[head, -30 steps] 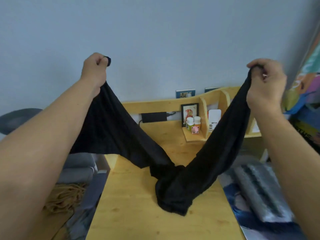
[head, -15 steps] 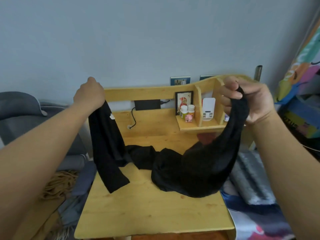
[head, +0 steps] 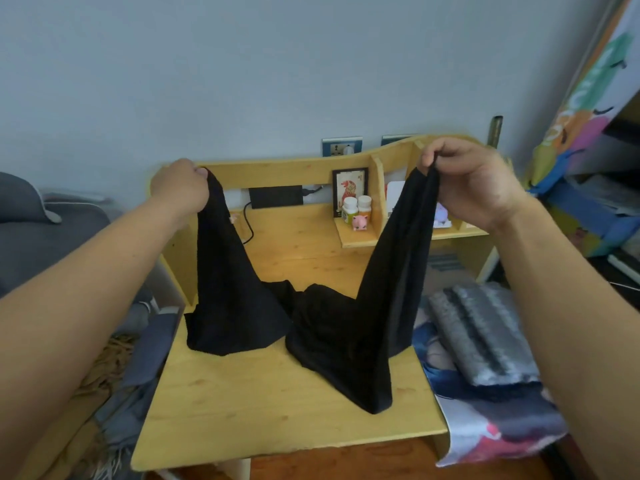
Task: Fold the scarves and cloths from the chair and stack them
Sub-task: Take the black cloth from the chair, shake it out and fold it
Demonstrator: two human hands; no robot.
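Observation:
A long black scarf point(head: 332, 327) hangs in two peaks over the small wooden desk point(head: 277, 417), its bunched middle lying on the desktop. My left hand point(head: 180, 188) grips one end above the desk's back left. My right hand point(head: 467, 181) pinches the other end above the right shelf. To the left, a tan fringed scarf point(head: 110, 362) and a blue-grey cloth point(head: 149, 355) lie piled on the grey chair point(head: 41, 237). A folded grey patterned cloth point(head: 481, 334) lies right of the desk.
On the desk's back shelf stand a framed picture point(head: 349, 188), two small bottles point(head: 356, 207) and a pink pig figure point(head: 360, 222). A black adapter point(head: 275, 196) with a cable sits at the back. A colourful printed sheet point(head: 491, 420) lies under the grey cloth; shelves stand at far right.
Both hands came down from high up and the scarf's middle settled on the desk. The left hanging part now spreads wider onto the desktop, and the right part drapes toward the front edge.

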